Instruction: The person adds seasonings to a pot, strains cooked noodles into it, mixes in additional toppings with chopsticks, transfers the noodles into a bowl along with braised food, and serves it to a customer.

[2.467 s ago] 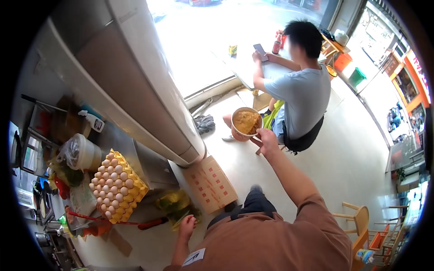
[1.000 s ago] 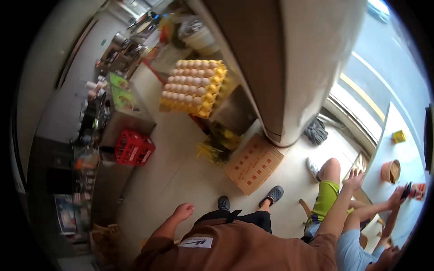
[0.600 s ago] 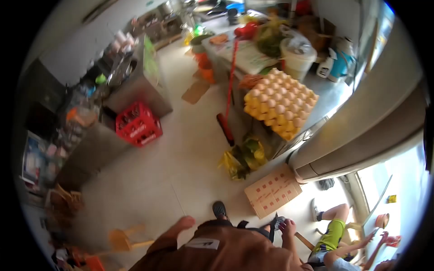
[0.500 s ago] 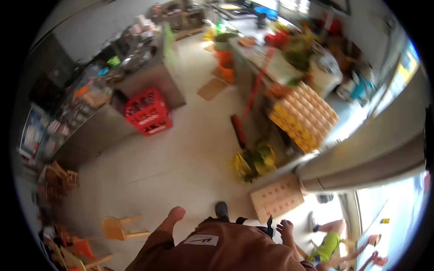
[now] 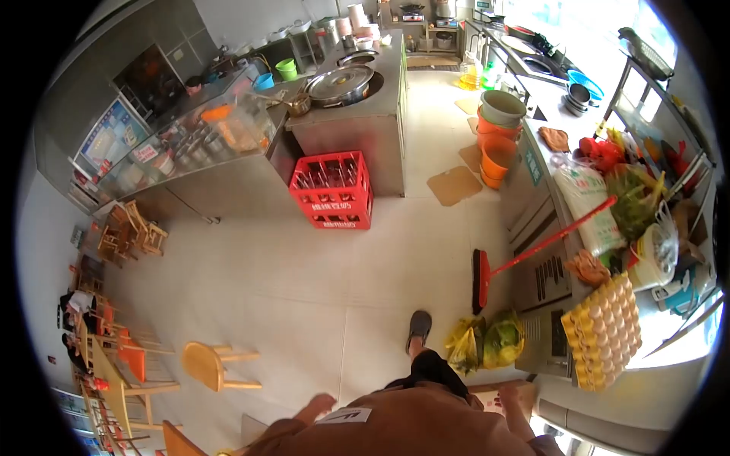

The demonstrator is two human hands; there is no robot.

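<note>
Low in the view, my left hand (image 5: 320,403) hangs beside my body, its fingers curled in and nothing seen in it. My right hand (image 5: 511,397) is on the other side, fingers somewhat apart and holding nothing, near a cardboard box (image 5: 487,394) on the floor. Several yellow trays of eggs (image 5: 606,328) are stacked at the near end of the right counter. Yellow plastic bags (image 5: 502,340) with green contents lie on the floor below the counter.
A red bottle crate (image 5: 331,190) stands by the metal counter (image 5: 346,133). A red broom (image 5: 481,281) leans against the right counter. Orange buckets (image 5: 498,156) are further back. A wooden stool (image 5: 203,365) stands left, with chairs and a table (image 5: 114,384) beyond.
The bowl of food in my right hand earlier was left on the white table beside the seated person. The view has turned from there towards the kitchen, and my right hand has come down.
</note>
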